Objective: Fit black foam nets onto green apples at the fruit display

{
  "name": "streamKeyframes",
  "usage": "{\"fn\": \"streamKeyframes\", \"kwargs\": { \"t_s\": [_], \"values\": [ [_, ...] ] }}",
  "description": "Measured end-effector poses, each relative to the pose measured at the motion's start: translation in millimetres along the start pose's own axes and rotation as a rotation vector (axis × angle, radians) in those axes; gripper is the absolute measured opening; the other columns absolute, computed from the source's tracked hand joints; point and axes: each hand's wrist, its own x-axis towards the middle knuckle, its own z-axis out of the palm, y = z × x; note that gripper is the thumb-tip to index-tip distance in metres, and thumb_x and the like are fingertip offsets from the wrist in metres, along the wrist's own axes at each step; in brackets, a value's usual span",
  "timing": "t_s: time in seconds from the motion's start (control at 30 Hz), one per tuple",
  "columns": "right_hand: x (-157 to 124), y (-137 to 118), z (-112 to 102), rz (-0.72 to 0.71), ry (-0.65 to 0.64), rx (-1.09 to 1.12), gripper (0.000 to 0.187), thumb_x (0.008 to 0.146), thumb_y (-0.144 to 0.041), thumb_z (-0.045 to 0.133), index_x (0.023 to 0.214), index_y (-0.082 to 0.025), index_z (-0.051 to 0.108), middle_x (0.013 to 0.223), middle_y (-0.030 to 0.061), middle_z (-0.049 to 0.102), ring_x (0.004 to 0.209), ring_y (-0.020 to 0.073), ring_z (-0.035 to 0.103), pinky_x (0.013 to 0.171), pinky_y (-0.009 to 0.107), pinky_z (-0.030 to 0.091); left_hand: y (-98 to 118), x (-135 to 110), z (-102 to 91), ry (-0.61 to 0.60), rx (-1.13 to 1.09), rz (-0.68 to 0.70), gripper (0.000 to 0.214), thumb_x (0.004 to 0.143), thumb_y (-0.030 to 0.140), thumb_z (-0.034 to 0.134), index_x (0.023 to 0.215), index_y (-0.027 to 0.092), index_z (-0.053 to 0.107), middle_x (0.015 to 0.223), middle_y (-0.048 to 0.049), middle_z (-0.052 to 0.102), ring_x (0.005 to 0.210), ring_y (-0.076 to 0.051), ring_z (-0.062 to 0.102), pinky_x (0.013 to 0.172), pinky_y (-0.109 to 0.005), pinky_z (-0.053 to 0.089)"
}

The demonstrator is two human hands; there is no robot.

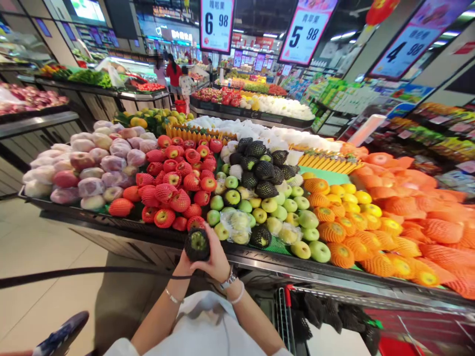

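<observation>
A green apple in a black foam net (198, 243) is held upright in front of my body, near the stand's front edge. My right hand (216, 257) wraps its right side, with fingers behind and thumb below. My left hand (184, 264) supports it from below and behind on the left; most of those fingers are hidden. Just beyond lie red apples in red nets (174, 194) and loose green apples (280, 212). Black-netted fruit (264, 168) is heaped above the green apples, and one black-netted piece (260, 236) sits at the front row.
Wrapped peach-coloured fruit (106, 163) fills the stand's left end; orange-netted fruit (363, 242) fills the right. A shopping cart (285, 316) with black foam nets (326, 311) stands at lower right. A dark cord (92, 271) crosses at left. People (173, 74) stand farther back.
</observation>
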Motion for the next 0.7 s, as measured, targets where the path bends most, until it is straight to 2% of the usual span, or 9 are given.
{"fn": "streamKeyframes", "kwargs": {
  "t_s": [0.07, 0.13, 0.23, 0.33, 0.4, 0.5, 0.6, 0.7],
  "values": [
    [-1.1, 5.9, -5.6, -0.002, -0.072, -0.030, 0.099, 0.063, -0.046, 0.078, 0.144, -0.026, 0.026, 0.149, 0.0101, 0.032, 0.139, 0.0307, 0.026, 0.115, 0.050, 0.019, -12.9, -5.3, -5.3, 0.027, 0.037, -0.057, 0.045, 0.050, 0.043, 0.082, 0.088, 0.025, 0.067, 0.093, -0.0104, 0.067, 0.107, -0.036, 0.058, 0.089, -0.050, 0.050],
    [-7.0, 10.3, -10.0, 0.019, -0.009, -0.009, 0.097, 0.067, -0.046, 0.075, 0.146, -0.025, 0.022, 0.152, 0.0099, 0.026, 0.140, 0.0296, 0.022, 0.116, 0.048, 0.018, -20.2, -4.7, -6.4, 0.079, 0.028, -0.157, 0.041, 0.049, 0.041, 0.082, 0.083, 0.026, 0.067, 0.091, -0.0081, 0.068, 0.102, -0.033, 0.061, 0.087, -0.047, 0.052],
    [-20.7, 15.0, -12.4, 0.098, 0.097, 0.053, 0.097, 0.071, -0.044, 0.072, 0.147, -0.023, 0.016, 0.155, 0.0095, 0.015, 0.143, 0.0284, 0.013, 0.117, 0.049, 0.010, -18.7, 5.2, 3.6, 0.116, -0.020, -0.284, 0.027, 0.063, 0.043, 0.072, 0.082, 0.024, 0.067, 0.085, -0.0068, 0.070, 0.092, -0.029, 0.065, 0.084, -0.046, 0.052],
    [-33.6, 17.0, -7.2, 0.218, 0.093, 0.188, 0.093, 0.074, -0.039, 0.070, 0.147, -0.026, 0.014, 0.154, 0.0079, 0.020, 0.142, 0.0252, 0.018, 0.117, 0.046, 0.014, -7.1, 13.2, 26.6, 0.143, -0.101, -0.347, 0.022, 0.073, 0.040, 0.063, 0.080, 0.020, 0.068, 0.077, -0.0058, 0.071, 0.082, -0.025, 0.067, 0.081, -0.044, 0.053],
    [-38.7, 16.9, -3.2, 0.260, 0.111, 0.311, 0.092, 0.074, -0.037, 0.070, 0.146, -0.027, 0.014, 0.151, 0.0080, 0.027, 0.139, 0.0237, 0.027, 0.116, 0.044, 0.020, 1.6, 12.5, 44.9, 0.168, -0.153, -0.349, 0.022, 0.075, 0.039, 0.061, 0.079, 0.019, 0.068, 0.075, -0.0047, 0.071, 0.077, -0.023, 0.068, 0.081, -0.041, 0.054],
    [-39.2, 15.9, -7.5, 0.288, 0.200, 0.377, 0.089, 0.068, -0.034, 0.076, 0.141, -0.026, 0.026, 0.142, 0.0091, 0.041, 0.131, 0.0249, 0.040, 0.113, 0.043, 0.027, 9.5, 5.3, 68.8, 0.164, -0.147, -0.307, 0.025, 0.076, 0.041, 0.060, 0.078, 0.018, 0.069, 0.077, -0.0040, 0.072, 0.073, -0.021, 0.068, 0.080, -0.038, 0.055],
    [-35.2, 16.0, -26.1, 0.310, 0.235, 0.327, 0.090, 0.056, -0.033, 0.083, 0.132, -0.023, 0.037, 0.134, 0.0095, 0.048, 0.125, 0.0270, 0.045, 0.111, 0.044, 0.029, 7.9, -1.4, 85.9, 0.139, -0.111, -0.215, 0.029, 0.076, 0.046, 0.060, 0.081, 0.019, 0.070, 0.080, -0.0026, 0.073, 0.076, -0.019, 0.067, 0.079, -0.034, 0.054],
    [-34.4, 19.7, -46.7, 0.331, 0.248, 0.285, 0.092, 0.050, -0.033, 0.086, 0.128, -0.023, 0.040, 0.129, 0.0090, 0.051, 0.123, 0.0280, 0.046, 0.110, 0.046, 0.030, 1.7, -4.6, 101.1, 0.129, -0.156, -0.138, 0.036, 0.078, 0.053, 0.056, 0.088, 0.022, 0.071, 0.093, -0.0021, 0.073, 0.093, -0.020, 0.065, 0.089, -0.034, 0.049]
  ]
}}
